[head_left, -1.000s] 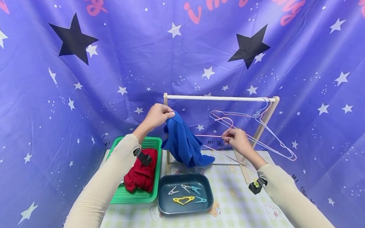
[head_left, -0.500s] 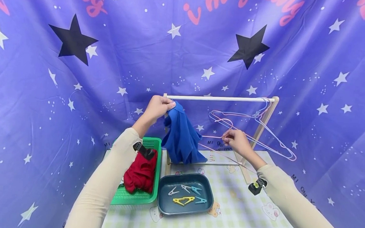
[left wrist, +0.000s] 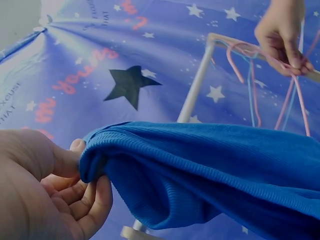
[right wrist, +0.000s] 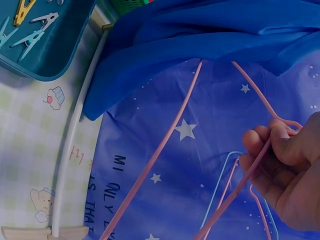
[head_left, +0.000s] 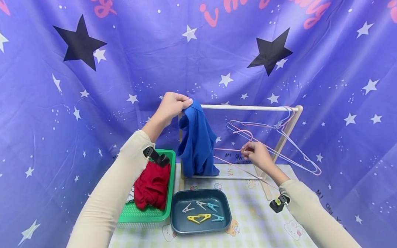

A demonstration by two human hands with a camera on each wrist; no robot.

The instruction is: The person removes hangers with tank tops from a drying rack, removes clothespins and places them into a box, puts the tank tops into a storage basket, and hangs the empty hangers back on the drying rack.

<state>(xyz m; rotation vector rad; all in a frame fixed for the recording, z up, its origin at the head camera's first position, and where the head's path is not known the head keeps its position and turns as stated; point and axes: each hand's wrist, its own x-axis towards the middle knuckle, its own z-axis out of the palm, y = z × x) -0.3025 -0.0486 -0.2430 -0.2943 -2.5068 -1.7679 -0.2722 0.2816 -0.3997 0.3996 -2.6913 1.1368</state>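
Note:
My left hand (head_left: 173,106) pinches the top edge of a blue garment (head_left: 197,142), which hangs down in folds at the rack's left side. In the left wrist view its ribbed edge (left wrist: 165,150) shows close up, held between thumb and fingers. My right hand (head_left: 256,154) grips a pink hanger (head_left: 228,149) just below its hook. One end of that hanger passes out of sight at the blue garment; in the right wrist view both pink arms (right wrist: 172,125) run to the cloth's edge, their end hidden by it.
A clothes rack (head_left: 245,108) carries several pink and blue hangers (head_left: 303,154) at its right end. A green basket (head_left: 142,216) with a red garment (head_left: 152,188) stands left. In front, a dark blue tray (head_left: 200,229) holds several clothespins (head_left: 199,217).
My left hand has risen, lifting the blue garment's top to about the rack bar's height. The cloth hangs straighter, its lower end drawn leftward. My right hand and the hanger have hardly moved.

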